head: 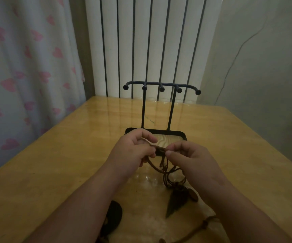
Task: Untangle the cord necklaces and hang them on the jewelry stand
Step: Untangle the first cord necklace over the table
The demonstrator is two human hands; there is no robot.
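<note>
Pinching the tangled cord necklaces (160,150) from either side, the left hand (134,149) and the right hand (190,157) each grip a knotted brown stretch between thumb and fingertips, with the other fingers loosely curled. The knot is held up off the table (63,163), about midway between its left and right edges and just in front of the jewelry stand (162,85). From the pinch several dark strands hang down and loop toward the near edge. They end at a dark arrowhead pendant (174,203) lying on the wood, tip toward the near edge. A brown oval pendant (193,195) sits against its right side, partly hidden by the right forearm. A dark rounded piece (114,216) lies by the near edge, half under the left forearm; I cannot tell what it is. A paler cord (196,229) curls at the near edge below the right forearm. The black stand is upright toward the far edge, with two posts, a tray base and five ball-tipped hooks. Beyond the far edge is a white radiator (141,41); a curtain (28,67) with pink hearts hangs past the left edge.
</note>
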